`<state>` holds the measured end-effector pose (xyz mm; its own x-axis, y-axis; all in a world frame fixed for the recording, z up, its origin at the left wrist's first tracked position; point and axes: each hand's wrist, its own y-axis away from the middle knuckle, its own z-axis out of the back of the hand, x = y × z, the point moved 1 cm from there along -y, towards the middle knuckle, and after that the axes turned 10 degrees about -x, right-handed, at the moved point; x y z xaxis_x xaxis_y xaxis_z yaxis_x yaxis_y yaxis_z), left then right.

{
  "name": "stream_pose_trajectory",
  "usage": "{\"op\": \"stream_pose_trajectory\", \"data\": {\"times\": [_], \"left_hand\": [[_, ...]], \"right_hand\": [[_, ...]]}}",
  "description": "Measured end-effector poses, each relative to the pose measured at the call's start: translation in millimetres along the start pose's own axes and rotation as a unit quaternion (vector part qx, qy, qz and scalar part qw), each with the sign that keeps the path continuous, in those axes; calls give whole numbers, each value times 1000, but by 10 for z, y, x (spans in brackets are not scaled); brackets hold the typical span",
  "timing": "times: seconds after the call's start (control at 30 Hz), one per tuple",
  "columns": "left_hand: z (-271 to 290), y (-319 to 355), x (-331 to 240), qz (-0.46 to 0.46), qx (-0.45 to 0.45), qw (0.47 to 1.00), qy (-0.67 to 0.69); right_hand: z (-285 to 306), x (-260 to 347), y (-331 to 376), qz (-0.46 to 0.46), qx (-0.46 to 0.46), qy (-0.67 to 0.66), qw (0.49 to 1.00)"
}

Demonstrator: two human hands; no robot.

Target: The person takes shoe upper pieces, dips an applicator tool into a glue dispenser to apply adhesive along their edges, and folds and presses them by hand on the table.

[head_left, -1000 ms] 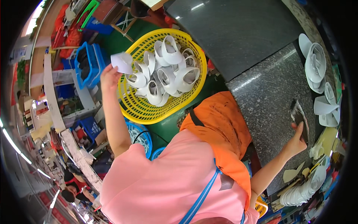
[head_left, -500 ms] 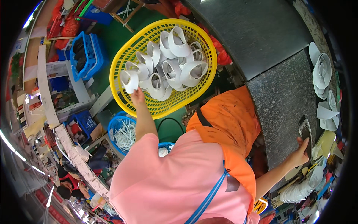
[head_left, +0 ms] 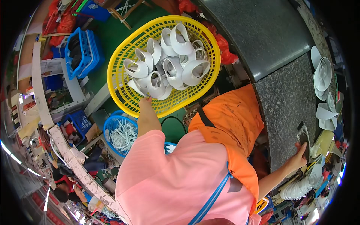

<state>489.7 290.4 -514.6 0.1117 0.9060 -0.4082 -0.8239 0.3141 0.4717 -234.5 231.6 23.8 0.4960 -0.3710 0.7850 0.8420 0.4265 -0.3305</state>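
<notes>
A yellow plastic basket [head_left: 127, 44] in front of me to the left holds a pile of white shoe uppers [head_left: 174, 71]. My left hand [head_left: 145, 102] is at the basket's near rim, just below a white upper [head_left: 137, 88] lying at the pile's edge. Its fingers are foreshortened and small, so whether they touch that upper does not show. On the right, my right hand [head_left: 299, 159] grips a flat, dark, brush-like tool [head_left: 304, 137] with a pale, worn end. The tool is over the edge of the speckled grey worktop [head_left: 283, 97].
Stacked white curved pieces [head_left: 323, 77] lie along the worktop's far right side, with nested white pieces [head_left: 300, 189] nearer me. A blue basket of white strips [head_left: 106, 131] stands on the left, and stacked blue baskets [head_left: 93, 56] farther off. Red bags [head_left: 227, 48] hang by the yellow basket.
My left hand has drawn back toward the basket's near rim; the upper it held lies lower on the pile. My right hand and its tool have shifted slightly nearer.
</notes>
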Motion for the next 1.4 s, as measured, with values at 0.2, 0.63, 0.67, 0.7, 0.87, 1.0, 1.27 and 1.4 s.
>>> {"op": "stream_pose_trajectory", "data": {"times": [0.2, 0.63, 0.67, 0.7, 0.87, 1.0, 1.27, 1.4], "left_hand": [[463, 951, -1213, 249, -42, 964, 82], [1084, 1118, -1704, 25, -42, 970, -238], [1178, 1235, -1847, -75, -103, 946, -299], [1280, 1352, -2006, -170, -167, 905, -352], [1803, 1480, -2527, -290, -151, 842, -429], [1365, 1412, -2360, -292, -127, 840, -440], [642, 1150, -1674, -278, -4, 870, -407], [893, 1273, -1721, -265, 54, 896, -353]], "right_hand": [[104, -29, 129, -11, -10, 18, 1000], [228, -142, 52, -7, -18, 133, 991], [228, -129, 38, -11, -20, 124, 992], [188, -133, 25, -8, -16, 121, 992], [207, -166, 41, 11, -47, 75, 996], [189, -188, 25, 27, -21, 94, 995], [339, -129, 90, 37, -23, 95, 995], [405, -304, 59, 29, -33, 100, 994]]}}
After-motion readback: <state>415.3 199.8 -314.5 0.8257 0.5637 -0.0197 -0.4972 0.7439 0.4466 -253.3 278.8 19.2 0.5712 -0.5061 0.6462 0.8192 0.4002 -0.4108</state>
